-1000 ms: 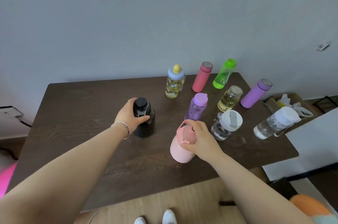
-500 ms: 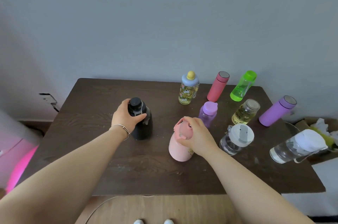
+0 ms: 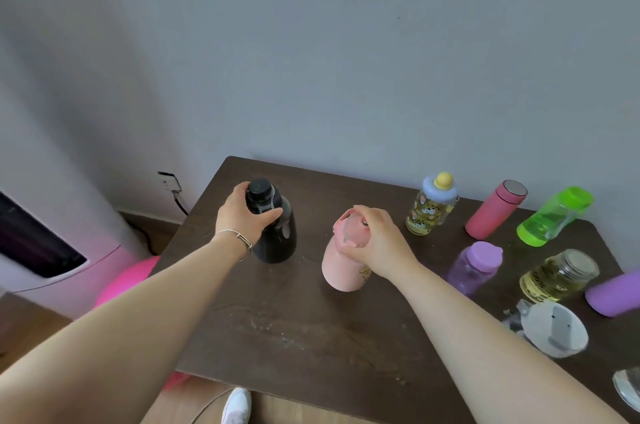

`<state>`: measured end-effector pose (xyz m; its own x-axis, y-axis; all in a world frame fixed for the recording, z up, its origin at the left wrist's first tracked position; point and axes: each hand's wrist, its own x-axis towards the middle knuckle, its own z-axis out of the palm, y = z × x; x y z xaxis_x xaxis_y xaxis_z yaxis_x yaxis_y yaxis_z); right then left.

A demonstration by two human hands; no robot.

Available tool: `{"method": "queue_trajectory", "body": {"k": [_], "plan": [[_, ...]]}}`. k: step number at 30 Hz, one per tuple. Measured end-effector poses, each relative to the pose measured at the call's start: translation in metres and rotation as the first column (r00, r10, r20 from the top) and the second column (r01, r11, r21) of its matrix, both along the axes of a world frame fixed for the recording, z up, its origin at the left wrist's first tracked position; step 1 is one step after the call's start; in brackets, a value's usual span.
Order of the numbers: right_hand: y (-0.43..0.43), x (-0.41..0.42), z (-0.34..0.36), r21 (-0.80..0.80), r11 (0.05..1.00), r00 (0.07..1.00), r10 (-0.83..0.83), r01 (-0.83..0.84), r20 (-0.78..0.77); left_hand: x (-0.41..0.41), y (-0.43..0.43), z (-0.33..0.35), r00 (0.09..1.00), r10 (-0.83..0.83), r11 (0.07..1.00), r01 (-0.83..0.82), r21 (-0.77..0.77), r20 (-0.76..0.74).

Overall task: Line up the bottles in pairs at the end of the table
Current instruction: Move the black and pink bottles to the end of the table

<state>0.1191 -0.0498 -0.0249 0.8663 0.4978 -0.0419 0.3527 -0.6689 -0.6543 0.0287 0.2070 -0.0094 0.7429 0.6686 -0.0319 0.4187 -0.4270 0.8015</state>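
My left hand (image 3: pixel 246 219) grips the neck of a black bottle (image 3: pixel 277 236) that stands near the left end of the dark table (image 3: pixel 311 337). My right hand (image 3: pixel 377 243) grips the lid of a pale pink bottle (image 3: pixel 341 269) just right of it. The other bottles stand further right: a yellow-capped cartoon bottle (image 3: pixel 431 205), a pink flask (image 3: pixel 495 209), a green bottle (image 3: pixel 550 217), a purple-lidded bottle (image 3: pixel 476 266), a glass jar of yellow liquid (image 3: pixel 557 276), a purple flask (image 3: pixel 614 294) and a white-lidded clear bottle (image 3: pixel 550 330).
A grey wall runs behind the table. A white appliance (image 3: pixel 41 240) and a pink object (image 3: pixel 128 281) stand left of the table, with a wall socket (image 3: pixel 169 181) and cable behind. My shoe (image 3: pixel 237 404) shows below the near edge. Another clear bottle (image 3: pixel 628 389) is cut off at right.
Both hands have carried the black and pink bottles leftwards towards the table's left end, still side by side. The view has swung left, so the other bottles now sit further right.
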Motion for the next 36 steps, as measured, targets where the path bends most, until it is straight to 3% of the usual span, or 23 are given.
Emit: {"method": "queue_trajectory", "body": {"k": [15, 24, 36], "plan": [[0.177, 0.064, 0.013, 0.015, 0.988, 0.987, -0.157, 0.156, 0.029, 0.073, 0.177, -0.006, 0.981, -0.194, 0.981, 0.193, -0.01, -0.033], [0.236, 0.133, -0.004, -0.071, 0.987, 0.988, -0.138, 0.143, 0.072, 0.14, 0.211, -0.028, 0.986, -0.169, 0.983, 0.168, -0.07, -0.001], [0.285, 0.197, -0.052, -0.07, 0.99, 0.991, -0.12, 0.124, 0.06, 0.193, 0.229, -0.054, 0.986, -0.168, 0.985, 0.168, -0.028, -0.009]]}}
